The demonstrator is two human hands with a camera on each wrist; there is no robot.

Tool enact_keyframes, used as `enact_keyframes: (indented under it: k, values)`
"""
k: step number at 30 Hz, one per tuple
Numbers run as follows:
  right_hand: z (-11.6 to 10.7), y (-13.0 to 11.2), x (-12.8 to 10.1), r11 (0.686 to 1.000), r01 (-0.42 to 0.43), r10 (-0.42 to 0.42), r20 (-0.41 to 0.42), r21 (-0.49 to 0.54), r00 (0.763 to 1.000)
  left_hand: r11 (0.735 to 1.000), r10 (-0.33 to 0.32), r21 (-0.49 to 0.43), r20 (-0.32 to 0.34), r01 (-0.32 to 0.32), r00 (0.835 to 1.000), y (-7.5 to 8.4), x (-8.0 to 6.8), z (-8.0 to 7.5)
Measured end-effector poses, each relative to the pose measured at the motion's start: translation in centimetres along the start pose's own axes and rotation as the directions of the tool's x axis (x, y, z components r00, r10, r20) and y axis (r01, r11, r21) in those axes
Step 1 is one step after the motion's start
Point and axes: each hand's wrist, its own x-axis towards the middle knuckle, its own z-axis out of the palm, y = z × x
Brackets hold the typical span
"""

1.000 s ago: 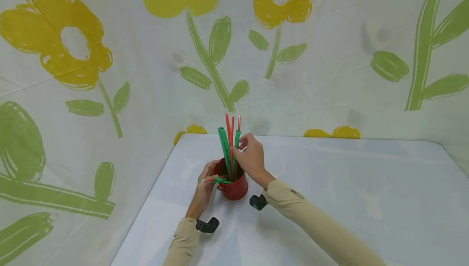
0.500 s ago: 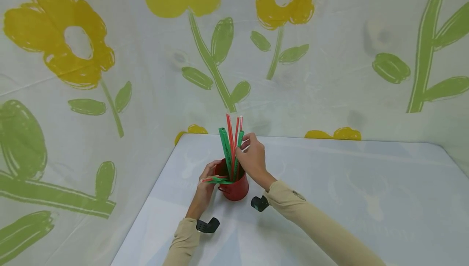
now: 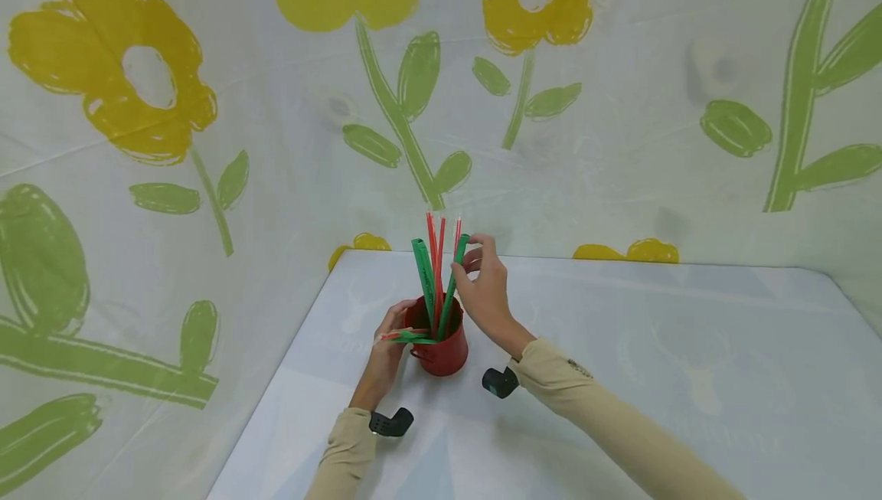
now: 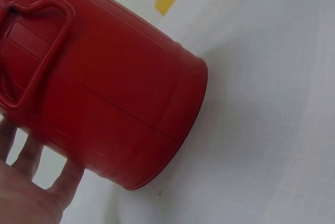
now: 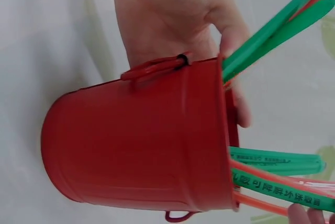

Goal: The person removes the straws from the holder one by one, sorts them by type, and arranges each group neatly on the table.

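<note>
A red metal bucket (image 3: pixel 444 360) stands on the table, holding several green-wrapped and red straws. My left hand (image 3: pixel 383 354) grips its left side; in the right wrist view, this hand (image 5: pixel 172 17) has its thumb at the rim. Across the rim beside that thumb, a slanting bunch of straws (image 5: pixel 277 33) sticks out to the left. My right hand (image 3: pixel 488 289) pinches a green-wrapped straw (image 3: pixel 452 285) near its upper part, its lower end still inside the bucket. Other green straws (image 3: pixel 423 270) and red straws (image 3: pixel 441 255) lean upright beside it. The left wrist view shows the bucket's handle (image 4: pixel 65 25).
The bucket stands on a white table (image 3: pixel 620 377), toward its left side. Behind and to the left hangs a pale cloth (image 3: pixel 289 140) printed with yellow flowers. Dark wrist cameras (image 3: pixel 391 423) sit on both wrists.
My right hand has moved up and to the right, tilting the green straw away from the others and raising it slightly. My left hand stays at the bucket.
</note>
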Motion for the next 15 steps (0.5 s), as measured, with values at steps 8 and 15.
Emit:
enact_keyframes:
  k: [8, 15]
  values:
    - [-0.9, -0.6, 1.1, 0.998, 0.055, -0.054, -0.047, 0.028, 0.997, 1.0, 0.001, 0.003, 0.017, -0.001, 1.0, 0.1, 0.0, 0.0]
    - [-1.8, -1.6, 1.9, 0.99, 0.112, -0.108, -0.056, 0.089, 0.993, 1.0, 0.001, -0.002, 0.005, -0.001, 1.0, 0.1, -0.1, 0.0]
